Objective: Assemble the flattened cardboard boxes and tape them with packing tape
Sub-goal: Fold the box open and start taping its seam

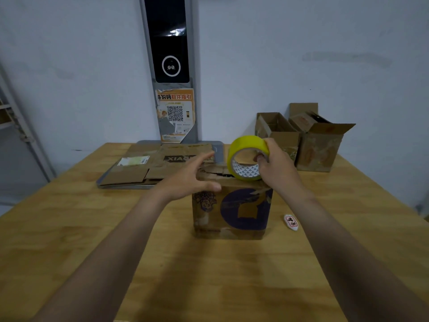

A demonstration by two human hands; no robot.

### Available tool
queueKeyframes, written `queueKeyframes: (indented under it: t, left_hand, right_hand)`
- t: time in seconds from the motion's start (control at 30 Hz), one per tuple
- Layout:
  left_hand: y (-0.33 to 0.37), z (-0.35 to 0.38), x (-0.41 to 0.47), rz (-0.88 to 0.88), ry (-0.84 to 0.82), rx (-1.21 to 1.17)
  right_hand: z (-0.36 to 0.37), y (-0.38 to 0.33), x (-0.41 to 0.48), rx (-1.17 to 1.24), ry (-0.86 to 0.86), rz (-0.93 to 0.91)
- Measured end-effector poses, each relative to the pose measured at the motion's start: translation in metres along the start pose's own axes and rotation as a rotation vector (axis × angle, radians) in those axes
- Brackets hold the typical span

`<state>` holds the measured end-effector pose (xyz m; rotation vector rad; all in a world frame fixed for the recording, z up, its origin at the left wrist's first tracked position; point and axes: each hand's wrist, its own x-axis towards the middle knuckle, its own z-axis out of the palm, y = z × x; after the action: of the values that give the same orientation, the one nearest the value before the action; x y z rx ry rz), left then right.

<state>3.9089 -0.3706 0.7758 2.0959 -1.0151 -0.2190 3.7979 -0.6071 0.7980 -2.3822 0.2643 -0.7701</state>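
Note:
A brown cardboard box [232,210] with a dark purple print stands upright in the middle of the wooden table [92,228]. Its top flaps are folded down with a ragged gap between them. My right hand [276,163] grips a yellow roll of packing tape [243,156], fingers hooked through its core, holding it on the box's top right. My left hand [192,175] has straight, spread fingers over the top left of the box, thumb against its front edge.
Flattened cardboard boxes [157,166] lie on a grey tray at the back of the table. Two assembled boxes with raised flaps [311,140] stand at the back right. A small white tag-like object [290,221] lies right of the box. A grey kiosk post [171,70] stands against the wall.

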Motion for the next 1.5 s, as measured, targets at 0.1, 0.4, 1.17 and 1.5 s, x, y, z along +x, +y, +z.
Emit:
queueKeyframes:
  t: [0.1, 0.4, 1.17, 1.5]
  left_hand:
    - [-0.006, 0.003, 0.008, -0.038, -0.055, 0.125]
    - [-0.009, -0.001, 0.014, -0.048, -0.132, 0.343]
    - [0.044, 0.02, 0.026, -0.116, -0.25, 0.942]
    - [0.049, 0.034, 0.032, -0.017, -0.29, 0.81]
  right_hand:
    - [-0.007, -0.003, 0.006, -0.059, -0.056, -0.044]
    - [-0.027, -0.012, 0.013, -0.196, -0.124, -0.172]
    - [-0.007, 0.032, -0.003, 0.189, 0.096, 0.027]
    - [-0.009, 0.03, 0.002, 0.14, 0.041, -0.005]
